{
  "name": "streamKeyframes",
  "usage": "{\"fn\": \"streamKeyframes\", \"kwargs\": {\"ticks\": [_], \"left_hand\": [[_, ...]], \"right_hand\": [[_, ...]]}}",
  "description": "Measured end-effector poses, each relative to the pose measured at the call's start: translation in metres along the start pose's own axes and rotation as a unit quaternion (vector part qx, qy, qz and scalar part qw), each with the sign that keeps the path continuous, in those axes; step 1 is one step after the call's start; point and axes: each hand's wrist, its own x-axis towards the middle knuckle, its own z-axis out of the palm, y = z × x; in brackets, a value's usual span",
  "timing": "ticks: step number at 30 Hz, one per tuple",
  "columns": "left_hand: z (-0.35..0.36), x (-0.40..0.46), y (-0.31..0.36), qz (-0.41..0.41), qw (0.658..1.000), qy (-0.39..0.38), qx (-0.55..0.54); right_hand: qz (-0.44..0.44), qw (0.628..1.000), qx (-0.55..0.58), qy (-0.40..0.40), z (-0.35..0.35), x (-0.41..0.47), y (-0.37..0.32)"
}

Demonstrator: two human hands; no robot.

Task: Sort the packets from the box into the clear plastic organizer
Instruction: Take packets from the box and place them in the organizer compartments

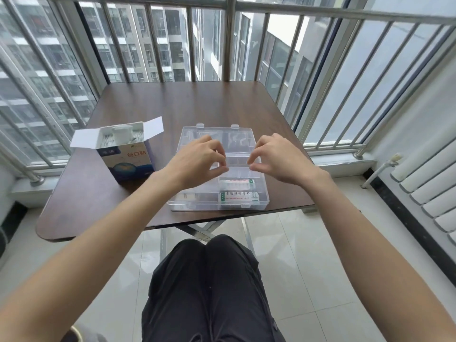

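Brown table [172, 107], organizer [261, 193] lengthwise away.

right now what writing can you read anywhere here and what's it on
"创口贴" in red on the front of the blue box.
Dark characters on the near white packet in the organizer: too blurred to read.
Red print line on the packet behind it: too small to read.
Small label at the box's top left corner: unreadable.

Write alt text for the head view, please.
Both hands, left hand and right hand, hover with curled fingers over a clear plastic organizer on a dark table. An open blue box of packets stands at its left.
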Motion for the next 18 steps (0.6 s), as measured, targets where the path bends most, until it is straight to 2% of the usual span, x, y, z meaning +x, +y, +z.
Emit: {"fn": "streamKeyframes", "kwargs": {"ticks": [3, 6, 8, 12, 14, 18], "left_hand": [[-0.025, -0.029, -0.015, 0.008, 0.993, 0.120, -0.008], [-0.050, -0.062, -0.044, -0.072, 0.976, 0.205, 0.003], [-0.061, -0.082, -0.073, -0.176, 0.969, 0.170, 0.022], [-0.071, -0.107, -0.112, -0.338, 0.940, 0.050, -0.019], [-0.065, -0.106, -0.115, -0.359, 0.930, 0.017, -0.069], [-0.061, -0.110, -0.120, -0.368, 0.925, 0.041, -0.084]], "right_hand": [[-0.049, 0.996, 0.076, 0.024, -0.012, 0.006, -0.011], [-0.105, 0.985, 0.125, 0.048, -0.017, 0.029, -0.039], [-0.133, 0.976, 0.157, 0.077, -0.017, 0.053, -0.065], [-0.105, 0.968, 0.199, 0.111, -0.019, 0.109, -0.119], [-0.116, 0.975, 0.174, 0.078, -0.018, 0.131, -0.140], [-0.194, 0.980, 0.049, 0.021, -0.009, 0.164, -0.176]]}}
